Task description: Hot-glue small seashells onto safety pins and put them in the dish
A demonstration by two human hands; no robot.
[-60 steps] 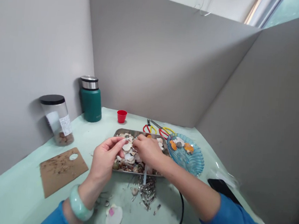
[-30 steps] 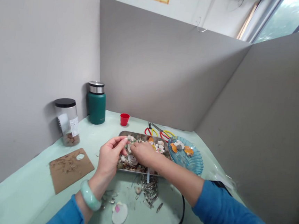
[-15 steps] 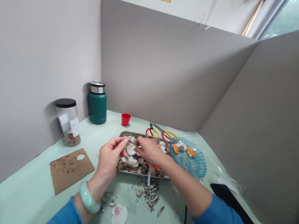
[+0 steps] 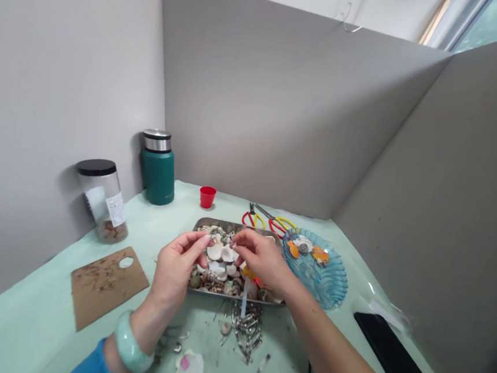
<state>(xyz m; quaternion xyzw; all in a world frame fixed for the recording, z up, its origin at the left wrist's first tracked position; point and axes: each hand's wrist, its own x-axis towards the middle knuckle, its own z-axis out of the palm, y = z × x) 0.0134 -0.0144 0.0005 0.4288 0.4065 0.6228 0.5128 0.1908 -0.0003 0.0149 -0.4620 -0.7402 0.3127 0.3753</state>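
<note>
A metal tray (image 4: 239, 297) full of shells lies in the middle of the table. Over its left part is my left hand (image 4: 177, 261), thumb and fingertips pinched together on something too small to make out. My right hand (image 4: 262, 258) is over the tray's right half, thumb and forefinger closed near white shells (image 4: 220, 254); what they hold is too small to tell. A heap of silver metal clips (image 4: 248, 329) lies in front of the tray. Near the front edge rests a flat white shell with a pink spot (image 4: 189, 372).
A blue glass plate (image 4: 331, 278) with orange and white shells sits right of the tray. Behind are scissors (image 4: 275, 221) and a red cup (image 4: 207, 197). Left stand a green flask (image 4: 158, 175), a jar (image 4: 103, 203) and a brown board (image 4: 109, 287). A black slab (image 4: 398, 362) lies right.
The view has shifted slightly. My right hand has moved back to the right, away from my left hand, and more white shells show between them.
</note>
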